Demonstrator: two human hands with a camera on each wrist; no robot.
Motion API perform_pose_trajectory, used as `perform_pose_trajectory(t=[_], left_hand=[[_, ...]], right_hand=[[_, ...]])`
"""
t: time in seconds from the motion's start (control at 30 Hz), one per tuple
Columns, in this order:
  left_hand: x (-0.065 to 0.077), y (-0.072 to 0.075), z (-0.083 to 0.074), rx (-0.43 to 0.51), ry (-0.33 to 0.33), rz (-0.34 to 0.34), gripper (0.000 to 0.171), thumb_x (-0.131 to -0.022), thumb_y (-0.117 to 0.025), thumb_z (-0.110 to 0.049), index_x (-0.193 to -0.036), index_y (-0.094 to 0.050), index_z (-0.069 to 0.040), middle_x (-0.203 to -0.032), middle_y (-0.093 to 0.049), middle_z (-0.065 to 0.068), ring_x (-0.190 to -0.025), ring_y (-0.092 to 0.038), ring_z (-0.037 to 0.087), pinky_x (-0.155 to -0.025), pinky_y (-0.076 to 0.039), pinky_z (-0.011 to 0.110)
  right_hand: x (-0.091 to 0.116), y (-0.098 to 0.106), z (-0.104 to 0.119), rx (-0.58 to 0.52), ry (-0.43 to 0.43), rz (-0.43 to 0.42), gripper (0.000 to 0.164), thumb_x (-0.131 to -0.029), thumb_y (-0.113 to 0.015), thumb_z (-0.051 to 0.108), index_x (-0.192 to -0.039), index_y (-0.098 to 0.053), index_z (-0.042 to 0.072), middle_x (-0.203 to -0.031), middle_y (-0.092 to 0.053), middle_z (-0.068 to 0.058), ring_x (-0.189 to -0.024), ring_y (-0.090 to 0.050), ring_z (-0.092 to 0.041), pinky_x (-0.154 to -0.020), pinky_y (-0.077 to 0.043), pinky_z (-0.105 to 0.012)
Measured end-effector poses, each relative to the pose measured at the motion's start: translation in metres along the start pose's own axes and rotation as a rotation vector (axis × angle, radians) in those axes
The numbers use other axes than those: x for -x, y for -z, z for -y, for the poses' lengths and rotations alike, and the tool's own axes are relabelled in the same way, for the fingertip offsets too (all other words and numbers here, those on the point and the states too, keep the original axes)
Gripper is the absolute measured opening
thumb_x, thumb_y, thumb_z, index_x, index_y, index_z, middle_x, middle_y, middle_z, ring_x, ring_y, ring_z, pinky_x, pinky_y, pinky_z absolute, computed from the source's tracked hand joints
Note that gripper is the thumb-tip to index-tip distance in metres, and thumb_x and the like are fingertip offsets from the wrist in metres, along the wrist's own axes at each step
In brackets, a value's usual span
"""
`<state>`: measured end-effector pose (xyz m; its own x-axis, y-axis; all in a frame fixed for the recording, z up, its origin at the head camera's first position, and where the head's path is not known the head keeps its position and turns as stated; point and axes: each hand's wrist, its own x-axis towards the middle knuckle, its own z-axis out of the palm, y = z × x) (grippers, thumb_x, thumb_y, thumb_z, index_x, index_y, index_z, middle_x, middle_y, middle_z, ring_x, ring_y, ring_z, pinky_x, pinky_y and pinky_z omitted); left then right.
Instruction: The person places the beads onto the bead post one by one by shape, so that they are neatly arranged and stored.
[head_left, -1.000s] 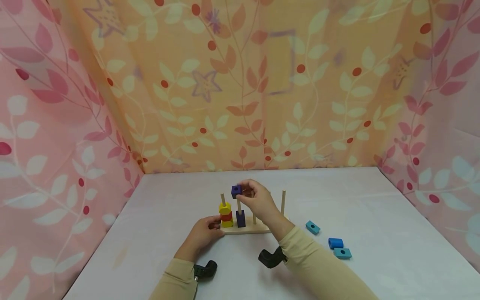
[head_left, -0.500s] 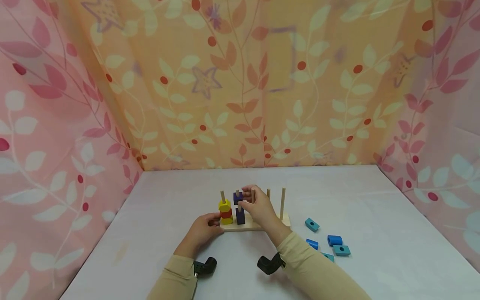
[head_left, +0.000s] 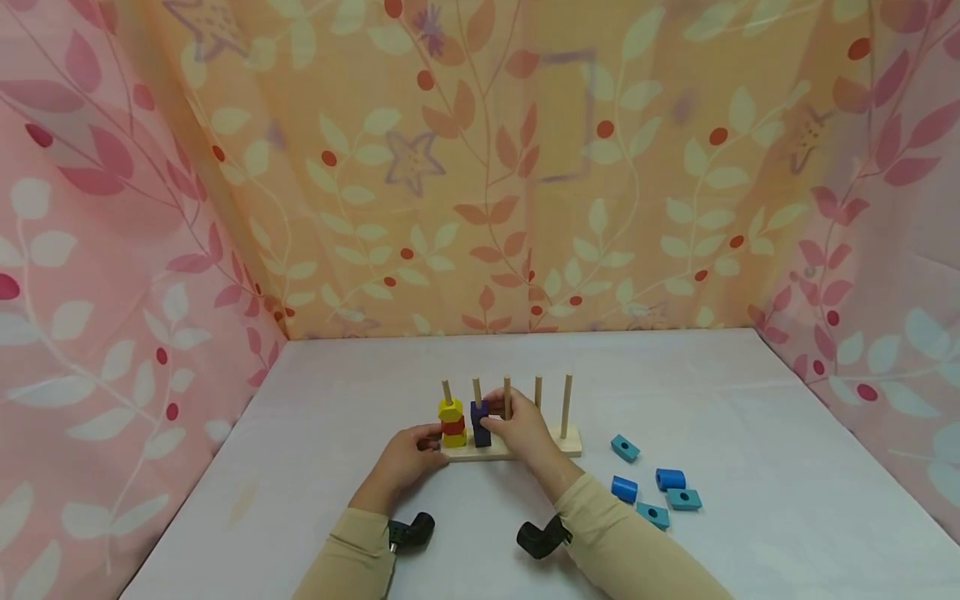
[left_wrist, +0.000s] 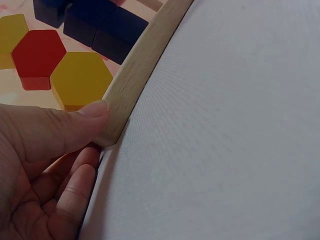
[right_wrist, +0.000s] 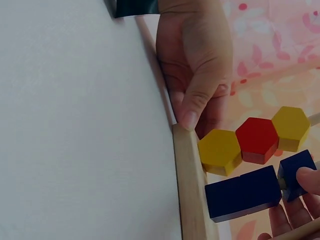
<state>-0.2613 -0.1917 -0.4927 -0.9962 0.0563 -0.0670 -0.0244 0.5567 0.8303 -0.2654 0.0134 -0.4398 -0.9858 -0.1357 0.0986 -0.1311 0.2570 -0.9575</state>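
My left hand (head_left: 405, 460) holds the left end of a wooden peg stand (head_left: 480, 453), its thumb on the edge of the base. On the stand's leftmost peg sit a yellow hexagonal block (right_wrist: 220, 151), a red hexagonal block (right_wrist: 257, 140) and another yellow hexagonal block (right_wrist: 291, 128). My right hand (head_left: 527, 431) pinches a dark blue square block (right_wrist: 295, 172) threaded on the second peg. Below it on that peg are more dark blue square blocks (right_wrist: 243, 194), with a small gap showing between in the right wrist view. Part of the right hand is outside that view.
Right of the stand lie two blue cylinders (head_left: 624, 489) and several teal rectangular blocks (head_left: 684, 500) with holes. Three bare pegs (head_left: 566, 408) rise from the stand's right part. Patterned cloth walls (head_left: 487, 250) surround the white table (head_left: 360, 375).
My right hand has moved the dark blue block from the top of the second peg down along it, close to the blocks below. The left hand stays at the stand's end.
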Motion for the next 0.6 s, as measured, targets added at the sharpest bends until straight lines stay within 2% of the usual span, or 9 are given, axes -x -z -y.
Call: perform_pose_trajectory(t=[0.17, 0.6], left_hand=[[-0.0003, -0.0009, 0.0005, 0.031, 0.005, -0.002, 0.051, -0.071, -0.077, -0.012, -0.119, -0.062, -0.010, -0.096, -0.064, 0.003, -0.086, -0.054, 0.017, -0.081, -0.045, 0.037], [0.0011, 0.0001, -0.0011, -0.016, 0.012, -0.001, 0.050, -0.072, -0.077, -0.015, -0.120, -0.061, -0.011, -0.099, -0.063, 0.002, -0.089, -0.054, 0.017, -0.084, -0.044, 0.040]], right_hand=[[0.0011, -0.0007, -0.0032, 0.006, -0.027, 0.015, 0.027, -0.080, -0.067, 0.003, -0.105, -0.057, 0.005, -0.104, -0.062, -0.008, -0.104, -0.057, -0.027, -0.091, -0.042, -0.042], [-0.0005, -0.0009, -0.0050, 0.018, -0.039, 0.021, 0.027, -0.081, -0.066, 0.003, -0.107, -0.056, 0.007, -0.106, -0.061, -0.007, -0.104, -0.057, -0.026, -0.092, -0.042, -0.042]])
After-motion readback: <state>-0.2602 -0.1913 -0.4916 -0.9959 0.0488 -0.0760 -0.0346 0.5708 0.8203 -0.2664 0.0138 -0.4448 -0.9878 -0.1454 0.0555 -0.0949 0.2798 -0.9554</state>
